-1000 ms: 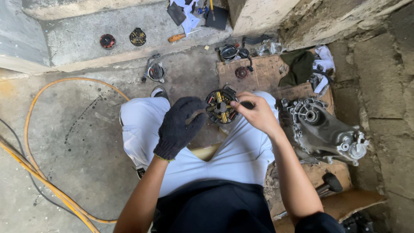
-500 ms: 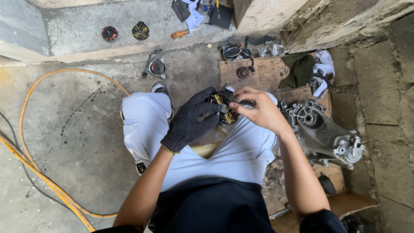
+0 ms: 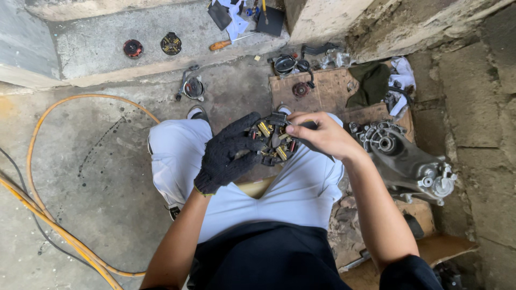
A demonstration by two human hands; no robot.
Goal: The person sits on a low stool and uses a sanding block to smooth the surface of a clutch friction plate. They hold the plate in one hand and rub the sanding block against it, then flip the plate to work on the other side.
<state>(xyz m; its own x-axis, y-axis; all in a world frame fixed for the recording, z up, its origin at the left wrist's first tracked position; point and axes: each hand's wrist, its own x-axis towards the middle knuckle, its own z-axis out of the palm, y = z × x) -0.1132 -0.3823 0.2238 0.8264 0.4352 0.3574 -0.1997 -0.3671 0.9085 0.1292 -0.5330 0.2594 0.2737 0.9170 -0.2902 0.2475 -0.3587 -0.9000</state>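
I sit low with my knees apart in pale trousers. My left hand [image 3: 228,153], in a black knit glove, grips a round black motor part with yellowish coils [image 3: 273,140] held above my lap. My bare right hand [image 3: 321,135] rests on the part's right side, with its fingertips pinched on the top edge and a dark slim tool or piece under the palm. Both hands touch the part.
A grey metal engine casing [image 3: 406,161] lies on the ground to my right. A worn board [image 3: 328,88] ahead carries small parts and rags. An orange hose [image 3: 43,215] loops at the left. On the concrete ledge [image 3: 97,53] lie two round parts and an orange-handled screwdriver [image 3: 228,43].
My gloved left hand has shifted from covering the part's front to gripping its left side. The right hand has moved in closer over the part's top right edge.
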